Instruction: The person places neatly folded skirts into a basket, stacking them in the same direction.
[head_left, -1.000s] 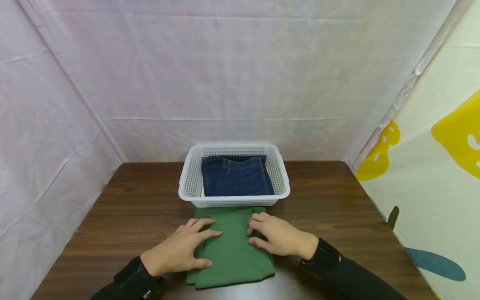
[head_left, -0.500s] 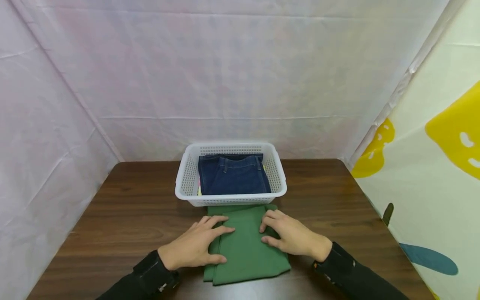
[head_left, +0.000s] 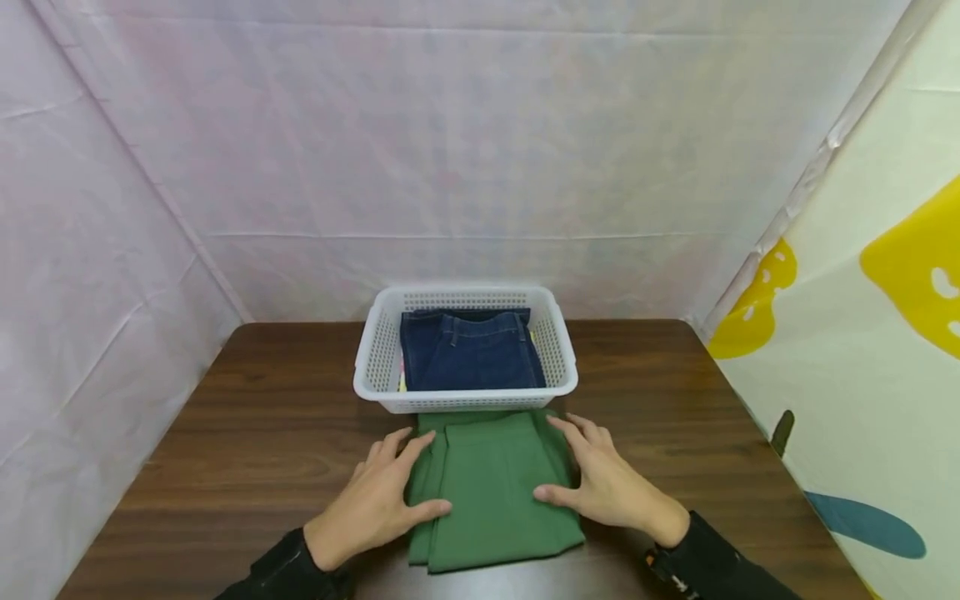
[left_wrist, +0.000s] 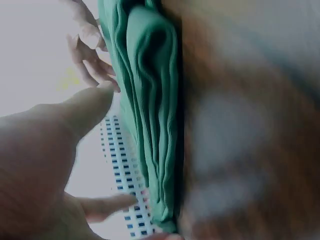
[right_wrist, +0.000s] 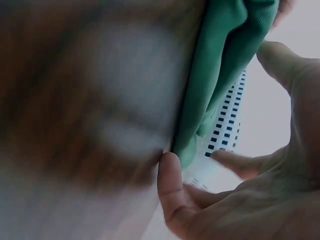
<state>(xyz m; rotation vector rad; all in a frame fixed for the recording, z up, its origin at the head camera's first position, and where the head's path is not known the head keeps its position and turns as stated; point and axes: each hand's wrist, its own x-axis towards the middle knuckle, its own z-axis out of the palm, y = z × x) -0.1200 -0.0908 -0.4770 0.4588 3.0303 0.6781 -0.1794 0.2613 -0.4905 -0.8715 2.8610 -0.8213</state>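
Note:
A folded green garment (head_left: 498,492) lies on the table in several layers, seen edge-on as stacked folds (left_wrist: 155,95) in the left wrist view. My left hand (head_left: 367,504) is at its left side, fingers spread, with the thumb over the top layer. On the other side, my right hand (head_left: 618,487) has its fingers stretched along the garment's right edge and its thumb above the cloth. In the right wrist view, a fingertip (right_wrist: 170,165) of that hand is down by the table at the garment's lower edge. Neither hand grips the cloth.
Directly behind the garment stands a white perforated basket (head_left: 465,399) holding folded blue jeans (head_left: 480,358), with a bit of yellow and pink cloth under them. The brown wooden table (head_left: 277,417) ends at a pale curtain (head_left: 450,150); a patterned sheet (head_left: 862,400) hangs at the right.
Both hands have moved outward from the top of the garment to its two sides, and the right fingers have straightened. The garment has shifted right in the view.

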